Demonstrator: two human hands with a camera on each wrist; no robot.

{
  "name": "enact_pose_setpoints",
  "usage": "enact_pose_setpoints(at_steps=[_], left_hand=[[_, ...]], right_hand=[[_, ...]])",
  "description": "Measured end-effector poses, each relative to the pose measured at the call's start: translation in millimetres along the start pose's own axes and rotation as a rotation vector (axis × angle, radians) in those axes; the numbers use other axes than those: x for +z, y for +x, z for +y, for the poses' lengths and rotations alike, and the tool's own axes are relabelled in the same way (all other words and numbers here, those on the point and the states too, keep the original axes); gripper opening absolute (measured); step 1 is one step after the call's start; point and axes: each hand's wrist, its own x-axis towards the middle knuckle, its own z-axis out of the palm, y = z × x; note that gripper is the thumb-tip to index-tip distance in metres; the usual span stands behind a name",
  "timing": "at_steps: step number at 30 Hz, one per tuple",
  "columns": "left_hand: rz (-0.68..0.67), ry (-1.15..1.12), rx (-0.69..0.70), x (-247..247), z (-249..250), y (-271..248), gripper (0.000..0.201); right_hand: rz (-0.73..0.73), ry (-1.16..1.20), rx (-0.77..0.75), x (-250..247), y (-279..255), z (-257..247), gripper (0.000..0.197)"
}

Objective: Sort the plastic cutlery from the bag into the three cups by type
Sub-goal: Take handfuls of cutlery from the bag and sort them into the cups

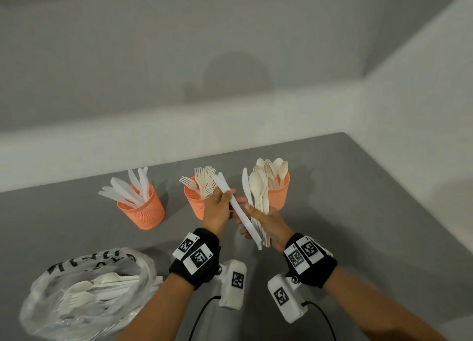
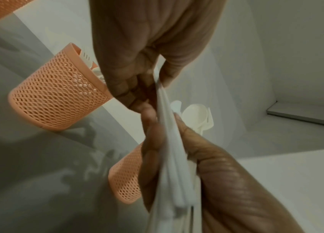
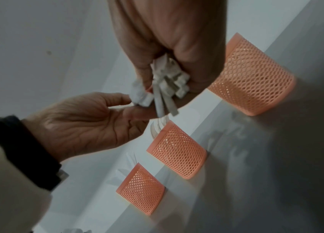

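Three orange mesh cups stand in a row: the left cup (image 1: pixel 142 210) holds knives, the middle cup (image 1: pixel 195 202) forks, the right cup (image 1: pixel 279 197) spoons. In front of them my right hand (image 1: pixel 252 212) grips a bundle of spoons and a knife (image 1: pixel 258 192) by the handles. My left hand (image 1: pixel 229 199) pinches one white knife (image 1: pixel 239 212) that slants out of that bundle. In the left wrist view my thumb and fingers meet on the knife (image 2: pixel 167 113). The right wrist view shows the handle ends (image 3: pixel 169 80) in my fist. The clear bag (image 1: pixel 84 294) lies at lower left with cutlery inside.
The grey table (image 1: pixel 358 212) runs to a white wall behind the cups and to an edge on the right. Black cables (image 1: pixel 202 312) trail from the wrist cameras toward me. The bag lies near the table's front left.
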Motion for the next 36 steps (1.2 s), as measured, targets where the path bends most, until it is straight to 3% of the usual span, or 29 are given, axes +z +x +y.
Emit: enact_pose_setpoints(at_steps=[4,7,13,17,22,27,30,33,36], left_hand=[[0.107,-0.064,0.023,-4,0,2,0.022],[0.139,0.022,0.037,-6,-1,3,0.017],[0.038,0.124,0.018,-3,-2,-3,0.014],[-0.015,0.092,0.002,-2,-4,-8,0.013],[0.154,-0.016,-0.03,-21,-5,3,0.02],[0.256,-0.111,0.04,-65,17,21,0.03],[0.319,-0.185,0.037,-96,37,36,0.021],[0.463,-0.167,0.167,-129,55,53,0.02],[0.672,-0.016,0.323,-159,74,67,0.032]], right_hand=[[0.066,0.035,0.047,-6,4,4,0.034],[0.051,0.038,0.078,-7,2,3,0.035],[-0.01,-0.041,0.032,0,-3,-4,0.036],[-0.086,-0.09,0.039,8,-5,-7,0.016],[-0.087,-0.076,0.082,16,2,-6,0.014],[-0.038,-0.035,0.134,25,15,-1,0.013],[0.001,-0.133,0.138,32,22,0,0.023],[-0.008,-0.163,0.164,38,32,1,0.031],[-0.064,-0.157,0.2,44,41,0,0.027]])
